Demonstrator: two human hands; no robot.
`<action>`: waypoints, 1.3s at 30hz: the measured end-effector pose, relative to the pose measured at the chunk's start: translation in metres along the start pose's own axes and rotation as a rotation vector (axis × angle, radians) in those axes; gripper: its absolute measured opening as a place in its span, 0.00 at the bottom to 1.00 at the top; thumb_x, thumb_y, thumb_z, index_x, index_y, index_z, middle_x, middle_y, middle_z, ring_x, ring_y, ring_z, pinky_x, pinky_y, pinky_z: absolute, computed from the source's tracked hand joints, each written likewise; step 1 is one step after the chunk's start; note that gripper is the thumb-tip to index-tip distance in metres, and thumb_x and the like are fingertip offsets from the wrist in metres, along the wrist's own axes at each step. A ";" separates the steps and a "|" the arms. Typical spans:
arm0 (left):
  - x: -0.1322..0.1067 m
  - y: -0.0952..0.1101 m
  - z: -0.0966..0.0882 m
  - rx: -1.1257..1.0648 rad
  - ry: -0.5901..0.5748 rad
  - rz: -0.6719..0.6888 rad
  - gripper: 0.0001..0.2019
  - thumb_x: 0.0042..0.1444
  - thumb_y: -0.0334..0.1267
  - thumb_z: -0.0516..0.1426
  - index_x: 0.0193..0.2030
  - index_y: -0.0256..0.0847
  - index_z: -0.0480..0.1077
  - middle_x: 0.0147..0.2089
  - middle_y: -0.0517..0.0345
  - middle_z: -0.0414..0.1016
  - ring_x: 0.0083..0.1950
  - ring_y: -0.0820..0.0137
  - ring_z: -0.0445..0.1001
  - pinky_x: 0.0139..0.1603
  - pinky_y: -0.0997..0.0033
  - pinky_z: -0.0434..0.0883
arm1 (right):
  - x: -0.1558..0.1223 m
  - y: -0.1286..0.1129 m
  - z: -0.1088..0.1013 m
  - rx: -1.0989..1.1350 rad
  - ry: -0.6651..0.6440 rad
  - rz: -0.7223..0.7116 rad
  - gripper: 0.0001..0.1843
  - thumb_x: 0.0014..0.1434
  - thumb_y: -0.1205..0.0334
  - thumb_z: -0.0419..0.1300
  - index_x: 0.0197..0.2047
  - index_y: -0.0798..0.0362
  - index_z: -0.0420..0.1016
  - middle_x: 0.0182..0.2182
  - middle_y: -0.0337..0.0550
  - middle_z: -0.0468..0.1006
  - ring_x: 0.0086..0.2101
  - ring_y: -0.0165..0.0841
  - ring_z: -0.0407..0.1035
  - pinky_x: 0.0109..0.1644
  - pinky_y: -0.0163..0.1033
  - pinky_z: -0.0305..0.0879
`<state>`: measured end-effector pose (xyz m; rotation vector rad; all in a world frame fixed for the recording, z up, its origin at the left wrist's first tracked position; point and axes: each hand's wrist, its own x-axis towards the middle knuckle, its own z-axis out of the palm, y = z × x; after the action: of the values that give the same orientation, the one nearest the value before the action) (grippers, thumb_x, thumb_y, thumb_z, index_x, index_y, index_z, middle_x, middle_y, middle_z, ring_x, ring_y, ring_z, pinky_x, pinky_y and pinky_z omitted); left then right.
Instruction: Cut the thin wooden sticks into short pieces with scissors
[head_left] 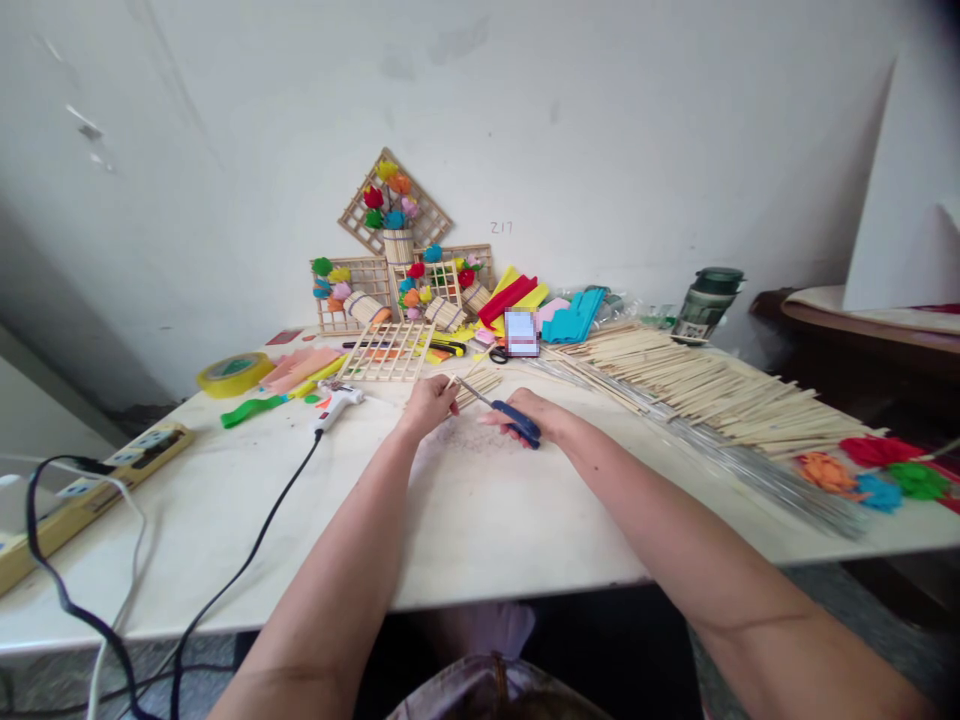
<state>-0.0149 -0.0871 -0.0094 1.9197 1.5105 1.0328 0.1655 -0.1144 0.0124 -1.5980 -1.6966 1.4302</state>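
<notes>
My right hand (534, 413) is closed round the blue handles of a pair of scissors (501, 407), whose blades point up and left toward my left hand. My left hand (429, 402) is closed in a pinch on thin wooden sticks (474, 385) lying on the white table (465, 500). The scissor blades meet the sticks just right of my left fingers. A flat wooden stick lattice (387, 352) lies just behind my left hand.
A white glue gun (337, 402) with a black cord lies left of my hands, near a yellow tape roll (234, 374) and a power strip (90, 490). A big heap of sticks (705, 385) and metal wires fills the right. Lattice frames with coloured flowers (396, 260) lean on the wall.
</notes>
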 end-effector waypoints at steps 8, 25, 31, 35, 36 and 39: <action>-0.001 0.002 -0.002 0.029 0.019 -0.034 0.14 0.48 0.46 0.51 0.20 0.37 0.63 0.16 0.62 0.66 0.17 0.79 0.57 0.19 0.78 0.54 | -0.001 0.000 0.001 0.003 0.015 -0.003 0.18 0.40 0.54 0.65 0.19 0.58 0.64 0.09 0.35 0.64 0.11 0.23 0.57 0.11 0.29 0.55; 0.006 -0.007 -0.001 0.400 0.047 -0.060 0.17 0.52 0.46 0.47 0.20 0.40 0.66 0.23 0.59 0.70 0.25 0.73 0.63 0.24 0.76 0.53 | -0.001 0.001 0.003 0.027 -0.018 0.007 0.17 0.44 0.54 0.64 0.21 0.58 0.63 0.09 0.34 0.63 0.10 0.23 0.57 0.11 0.29 0.56; 0.007 -0.009 0.003 0.522 0.082 -0.039 0.19 0.54 0.47 0.45 0.21 0.41 0.67 0.23 0.56 0.69 0.26 0.72 0.64 0.25 0.74 0.52 | -0.001 0.001 0.004 0.049 -0.023 -0.027 0.19 0.43 0.51 0.64 0.20 0.58 0.63 0.10 0.35 0.64 0.10 0.23 0.57 0.11 0.29 0.55; 0.006 -0.009 0.003 0.541 0.099 0.014 0.19 0.55 0.46 0.45 0.21 0.41 0.67 0.21 0.56 0.68 0.25 0.72 0.64 0.26 0.74 0.53 | 0.000 0.003 0.000 0.043 -0.052 -0.040 0.22 0.42 0.47 0.63 0.20 0.59 0.64 0.10 0.35 0.64 0.10 0.23 0.58 0.12 0.28 0.55; 0.006 -0.008 0.002 0.534 0.093 0.015 0.19 0.55 0.45 0.45 0.20 0.40 0.67 0.20 0.56 0.68 0.25 0.72 0.64 0.26 0.74 0.53 | 0.000 0.004 -0.001 0.041 -0.058 -0.039 0.22 0.42 0.47 0.63 0.20 0.59 0.64 0.10 0.35 0.64 0.10 0.23 0.58 0.12 0.28 0.54; 0.006 -0.007 0.002 0.490 0.065 0.019 0.19 0.54 0.45 0.46 0.18 0.40 0.66 0.18 0.57 0.66 0.23 0.73 0.63 0.26 0.75 0.53 | 0.002 0.005 -0.002 0.051 -0.078 -0.027 0.22 0.42 0.46 0.62 0.21 0.58 0.64 0.11 0.35 0.64 0.10 0.23 0.57 0.11 0.29 0.53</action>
<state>-0.0172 -0.0793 -0.0144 2.2409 1.9220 0.7867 0.1689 -0.1129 0.0080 -1.5052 -1.7033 1.5291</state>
